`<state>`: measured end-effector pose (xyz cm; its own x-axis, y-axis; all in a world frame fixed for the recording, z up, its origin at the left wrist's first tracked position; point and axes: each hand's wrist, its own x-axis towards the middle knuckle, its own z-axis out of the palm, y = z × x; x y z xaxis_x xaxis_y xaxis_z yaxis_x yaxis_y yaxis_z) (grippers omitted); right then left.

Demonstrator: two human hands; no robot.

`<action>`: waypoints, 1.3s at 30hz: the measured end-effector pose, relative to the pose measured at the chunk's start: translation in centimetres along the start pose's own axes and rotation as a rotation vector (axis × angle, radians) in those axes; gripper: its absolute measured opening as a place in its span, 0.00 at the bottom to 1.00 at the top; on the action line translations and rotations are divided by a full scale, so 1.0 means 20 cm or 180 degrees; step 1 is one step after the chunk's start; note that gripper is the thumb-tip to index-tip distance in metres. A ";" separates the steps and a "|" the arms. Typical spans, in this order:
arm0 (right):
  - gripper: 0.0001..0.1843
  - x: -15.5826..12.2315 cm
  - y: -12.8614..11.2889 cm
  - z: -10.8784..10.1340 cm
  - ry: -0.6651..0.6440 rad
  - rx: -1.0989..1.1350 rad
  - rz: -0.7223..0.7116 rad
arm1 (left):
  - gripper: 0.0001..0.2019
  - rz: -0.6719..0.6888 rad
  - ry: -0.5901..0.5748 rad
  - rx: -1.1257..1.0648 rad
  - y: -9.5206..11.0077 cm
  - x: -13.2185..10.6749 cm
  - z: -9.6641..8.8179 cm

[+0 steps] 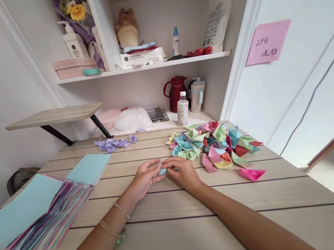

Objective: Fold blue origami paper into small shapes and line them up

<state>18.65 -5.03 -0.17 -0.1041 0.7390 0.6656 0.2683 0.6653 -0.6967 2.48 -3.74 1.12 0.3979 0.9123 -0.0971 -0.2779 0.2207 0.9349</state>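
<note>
Between my two hands, above the middle of the table, is a small piece of folded light blue paper [162, 171]. My left hand [146, 177] pinches it from the left, and my right hand [182, 172] grips it from the right. Fingers cover most of the paper, so its folded shape is hidden. Beyond my right hand lies a heap of colourful folded paper boats [213, 142]. One bright pink paper boat [252, 173] sits apart at the heap's near edge.
A thick stack of coloured paper sheets [50, 214] lies at left, beside a light blue sheet [89, 169]. Small purple folded papers [112, 144] sit at the back near a raised wooden stand [55, 115]. A bottle [182, 109] and a red jug [177, 93] stand behind the boats.
</note>
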 end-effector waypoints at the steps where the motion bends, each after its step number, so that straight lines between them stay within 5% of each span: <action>1: 0.13 0.00 0.00 0.00 -0.0052 0.0021 0.0019 | 0.18 0.0039 0.0024 0.0001 0.00 0.00 -0.01; 11: 0.09 0.01 0.02 0.00 0.0043 0.0737 0.1278 | 0.23 0.0240 0.0213 0.0146 -0.01 0.02 -0.05; 14: 0.14 0.01 0.03 0.01 -0.0268 0.0651 0.1563 | 0.24 0.0363 0.0293 0.0240 0.00 0.02 -0.04; 25: 0.17 0.01 0.02 0.01 -0.0749 0.0661 0.1433 | 0.26 0.0624 0.0250 0.0564 0.02 0.00 -0.01; 29: 0.16 0.00 0.03 0.01 -0.0611 0.0944 0.1292 | 0.27 0.0723 0.0251 0.0591 0.02 0.01 0.01; 35: 0.16 0.00 0.06 0.02 -0.0501 0.1109 0.1250 | 0.14 0.0855 0.0511 0.1022 -0.02 0.04 -0.02; 39: 0.16 0.00 0.04 0.01 -0.0362 0.0485 0.1157 | 0.10 0.1444 0.0526 0.1966 0.01 0.02 -0.04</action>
<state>18.67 -4.46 -0.79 -0.1361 0.9302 0.3409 0.1631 0.3604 -0.9184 1.91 -2.97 0.90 0.2131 0.9176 0.3355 0.1737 -0.3735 0.9112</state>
